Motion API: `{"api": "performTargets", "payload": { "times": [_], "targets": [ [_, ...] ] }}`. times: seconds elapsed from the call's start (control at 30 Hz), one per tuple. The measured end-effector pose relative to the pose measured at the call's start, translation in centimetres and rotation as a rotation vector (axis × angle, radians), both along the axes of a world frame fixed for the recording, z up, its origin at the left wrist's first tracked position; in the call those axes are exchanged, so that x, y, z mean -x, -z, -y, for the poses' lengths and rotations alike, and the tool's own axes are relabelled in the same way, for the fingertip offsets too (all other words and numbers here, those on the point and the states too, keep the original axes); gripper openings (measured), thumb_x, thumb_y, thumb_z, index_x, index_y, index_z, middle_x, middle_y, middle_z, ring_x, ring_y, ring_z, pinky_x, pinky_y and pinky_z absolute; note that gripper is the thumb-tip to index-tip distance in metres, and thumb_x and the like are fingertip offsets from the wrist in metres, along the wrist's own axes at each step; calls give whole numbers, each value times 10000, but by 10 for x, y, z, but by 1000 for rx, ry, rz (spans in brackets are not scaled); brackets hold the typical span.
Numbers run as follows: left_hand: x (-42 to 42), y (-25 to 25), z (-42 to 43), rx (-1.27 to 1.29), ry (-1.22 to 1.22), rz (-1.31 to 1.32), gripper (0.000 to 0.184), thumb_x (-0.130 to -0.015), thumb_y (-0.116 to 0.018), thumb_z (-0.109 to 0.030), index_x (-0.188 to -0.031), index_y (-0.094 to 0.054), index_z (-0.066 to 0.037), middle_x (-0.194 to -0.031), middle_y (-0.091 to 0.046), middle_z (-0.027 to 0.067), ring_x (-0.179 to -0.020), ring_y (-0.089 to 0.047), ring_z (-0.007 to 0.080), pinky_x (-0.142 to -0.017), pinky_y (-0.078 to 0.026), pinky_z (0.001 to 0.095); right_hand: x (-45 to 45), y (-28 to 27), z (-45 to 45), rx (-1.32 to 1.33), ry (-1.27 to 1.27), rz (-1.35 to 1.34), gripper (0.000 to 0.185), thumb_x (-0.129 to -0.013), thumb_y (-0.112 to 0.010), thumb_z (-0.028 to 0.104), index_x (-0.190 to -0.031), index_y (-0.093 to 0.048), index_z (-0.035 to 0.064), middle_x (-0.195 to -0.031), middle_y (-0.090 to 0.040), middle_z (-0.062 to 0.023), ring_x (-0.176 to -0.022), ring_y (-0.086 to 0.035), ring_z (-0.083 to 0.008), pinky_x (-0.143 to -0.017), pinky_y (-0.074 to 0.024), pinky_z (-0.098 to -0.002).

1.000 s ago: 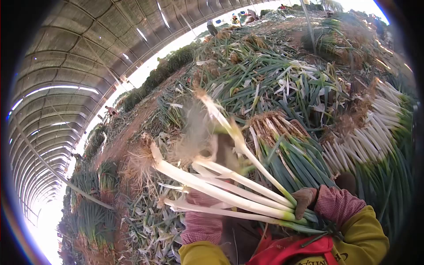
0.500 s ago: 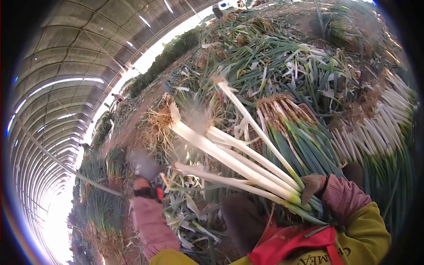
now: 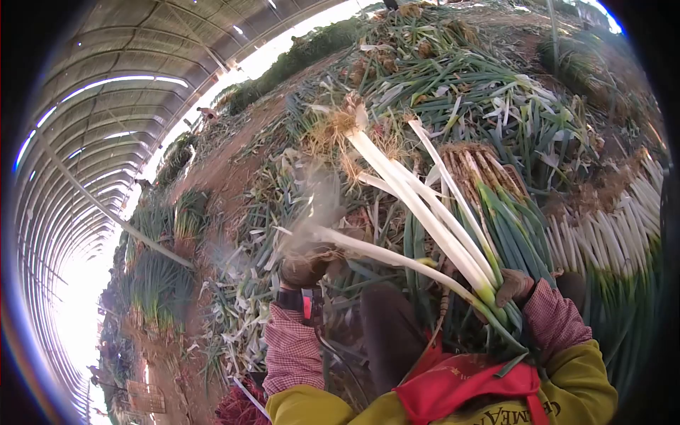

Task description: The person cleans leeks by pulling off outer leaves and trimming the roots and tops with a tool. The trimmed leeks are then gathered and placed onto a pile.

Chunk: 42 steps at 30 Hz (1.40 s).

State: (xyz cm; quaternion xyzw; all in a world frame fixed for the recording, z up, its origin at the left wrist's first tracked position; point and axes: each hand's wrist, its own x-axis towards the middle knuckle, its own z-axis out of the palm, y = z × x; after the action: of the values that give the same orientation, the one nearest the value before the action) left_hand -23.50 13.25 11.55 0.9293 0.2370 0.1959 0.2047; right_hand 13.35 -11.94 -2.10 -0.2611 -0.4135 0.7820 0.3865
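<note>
My right hand, in a brownish glove, is closed around several long green onions near where white stalks turn green. Their rooty ends fan up and to the left, with dirt and root hairs on them. One separate stalk of the bunch slants left toward my left hand. That hand is dark-gloved, with a black and red band at the wrist. It is at the root end of this stalk, but blur hides its fingers and whether they grip it.
A bundle of green onions lies just beyond my right hand. A long row of white-stemmed onions lies at the right. Loose leaves are heaped ahead. Standing onion bunches are at the left, and a red string bundle is below.
My left hand has moved right and down to the root end of the lowest stalk, which now stands apart from the others. The bunch in my right hand points more upward.
</note>
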Motion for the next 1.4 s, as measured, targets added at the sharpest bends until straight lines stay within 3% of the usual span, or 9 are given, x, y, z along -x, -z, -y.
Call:
{"api": "performTargets", "payload": {
  "times": [0.27, 0.33, 0.4, 0.47, 0.53, 0.57, 0.73, 1.13, 1.4],
  "targets": [
    [26, -48, -11, -666, 55, 40, 246, -858, -625, -215, -1053, -620, -64, -898, -641, 83, -829, -624, 255, -780, -499, 333, -1, 5, 1, -25, 45, 74, 513, -653, -813, 177, -1058, -598, -51, -926, -662, -204, -829, -660, -316, -751, -534, -423],
    [82, -53, -51, 778, -234, 983, 297, -873, -605, -314, -984, -620, -39, -912, -654, 125, -835, -632, 255, -767, -505, 337, -11, 18, 7, -28, 80, 93, 514, -652, -817, 182, -1056, -599, -49, -928, -662, -202, -841, -658, -315, -756, -533, -423],
    [200, -28, -150, 438, -702, 847, 445, -863, -582, -402, -1053, -600, 0, -987, -656, 184, -918, -646, 287, -772, -514, 364, -19, 40, 11, 38, 97, 56, 620, -639, -847, 124, -1175, -555, 12, -1025, -647, -115, -868, -639, -192, -705, -548, -322],
    [144, -39, -89, -437, -1330, -563, 534, -809, -614, -412, -1141, -569, 4, -1061, -648, 197, -1017, -626, 325, -799, -512, 399, -21, 53, 13, 74, 91, 84, 685, -637, -858, 94, -1237, -531, 42, -1073, -640, -68, -881, -629, -128, -678, -555, -271],
    [101, -18, -80, -354, -1166, -790, 539, -734, -674, -304, -1188, -559, -38, -1182, -605, 166, -1079, -588, 354, -876, -490, 413, -8, 4, 15, 99, 90, 210, 659, -658, -837, 88, -1240, -531, 37, -1067, -640, -49, -893, -615, -115, -694, -541, -258],
    [99, 15, -101, -108, -815, -385, 599, -708, -705, -325, -1200, -542, -26, -1209, -579, 192, -1085, -576, 355, -901, -472, 411, 3, -15, 14, 82, 78, 176, 653, -660, -835, 87, -1237, -534, 35, -1062, -641, -46, -892, -611, -112, -703, -535, -254],
    [-114, 103, -33, -336, -156, -336, 646, -705, -723, -313, -1233, -504, -11, -1194, -570, 211, -1088, -557, 382, -928, -457, 403, 24, -6, 9, 27, -39, 156, 654, -672, -826, 92, -1250, -526, 32, -1083, -630, -47, -902, -586, -108, -761, -513, -254],
    [61, -74, -103, -682, -828, 90, 637, -717, -726, -270, -1248, -489, -9, -1190, -564, 218, -1095, -544, 400, -945, -442, 402, 19, -31, 28, -66, -15, -15, 607, -708, -803, 94, -1247, -530, 27, -1125, -620, -61, -994, -571, -140, -890, -472, -294],
    [-50, -29, -13, -658, -23, -65, 605, -731, -710, -232, -1248, -488, -9, -1177, -570, 209, -1095, -541, 397, -954, -431, 401, 35, -47, 26, -115, -92, 218, 535, -721, -790, 93, -1198, -560, 14, -1056, -648, -64, -945, -593, -155, -863, -485, -302]
  ]
}}
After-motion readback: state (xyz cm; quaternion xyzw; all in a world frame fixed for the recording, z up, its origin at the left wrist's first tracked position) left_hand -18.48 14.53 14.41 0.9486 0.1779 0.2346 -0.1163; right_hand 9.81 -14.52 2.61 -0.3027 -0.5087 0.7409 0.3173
